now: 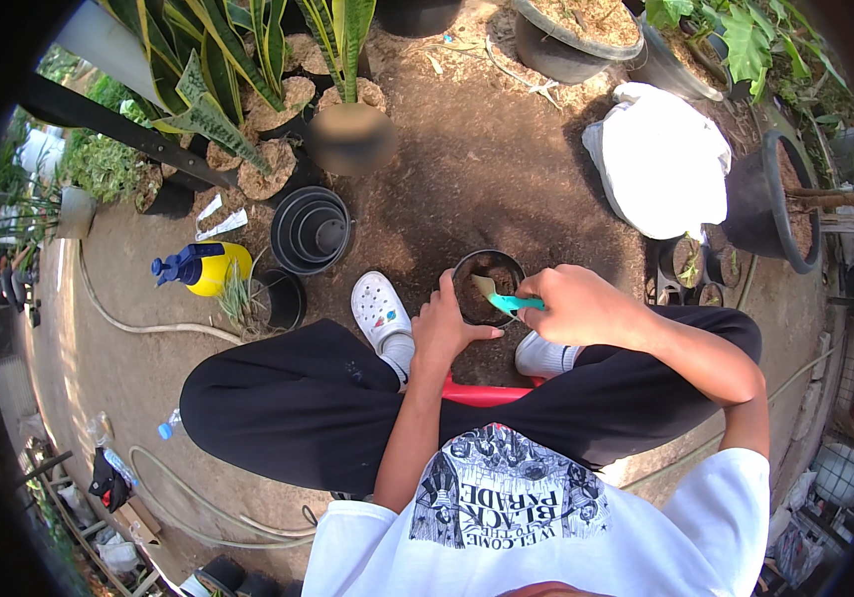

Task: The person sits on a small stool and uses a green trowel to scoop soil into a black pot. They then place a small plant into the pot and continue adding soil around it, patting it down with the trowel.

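Between my feet stands a small black plant pot [498, 260] with some brown soil inside. My left hand [442, 326] grips its left side, thumb along the near rim and fingers up the outer wall. In my right hand [574, 306] is a small trowel [517, 302] with a teal handle, my fingers closed round it. The trowel's tan blade reaches down into the pot; its tip is hard to make out against the soil.
Left of my feet are nested black pots [312, 231], a yellow spray bottle [220, 269] and a small potted plant [281, 298]. Snake plants [228, 60] stand at far left. A white sack [661, 164] and large pots [576, 45] lie far right. A hose [148, 326] curves along the ground.
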The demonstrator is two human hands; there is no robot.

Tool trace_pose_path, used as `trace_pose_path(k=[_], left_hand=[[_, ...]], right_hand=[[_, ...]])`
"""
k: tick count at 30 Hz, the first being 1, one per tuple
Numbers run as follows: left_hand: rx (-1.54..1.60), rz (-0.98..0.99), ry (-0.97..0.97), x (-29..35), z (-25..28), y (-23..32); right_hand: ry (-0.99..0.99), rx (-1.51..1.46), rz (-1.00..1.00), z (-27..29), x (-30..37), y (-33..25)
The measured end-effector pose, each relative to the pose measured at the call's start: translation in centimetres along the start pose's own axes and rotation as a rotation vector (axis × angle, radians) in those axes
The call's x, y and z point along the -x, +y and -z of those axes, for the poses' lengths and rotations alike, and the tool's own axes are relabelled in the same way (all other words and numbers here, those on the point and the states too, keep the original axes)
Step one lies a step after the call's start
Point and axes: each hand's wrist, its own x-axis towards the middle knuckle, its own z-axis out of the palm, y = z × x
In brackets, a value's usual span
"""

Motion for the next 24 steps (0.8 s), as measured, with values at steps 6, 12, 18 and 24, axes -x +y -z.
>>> trace_pose_path(k=[6,12,18,24], left_hand=[[0.015,0.01,0.01,0.1,0.2,0.3],[-0.018,0.014,0.029,0.0,-0.1,0.0],[-0.01,0.008,0.037,0.0,-0.2,0.0],[-0.053,0.013,0.031,0.1,0.0,0.1]], right_hand=[[0.005,-0.003,0.092,-0.1,1.9,-2.2],[0.022,0.088,0.254,-1.6,3.4,-2.6],[-0.028,0.115,0.24,-2.0,4.1,-3.3],[-0.009,0.142,0.269,-2.4,4.0,-2.8]])
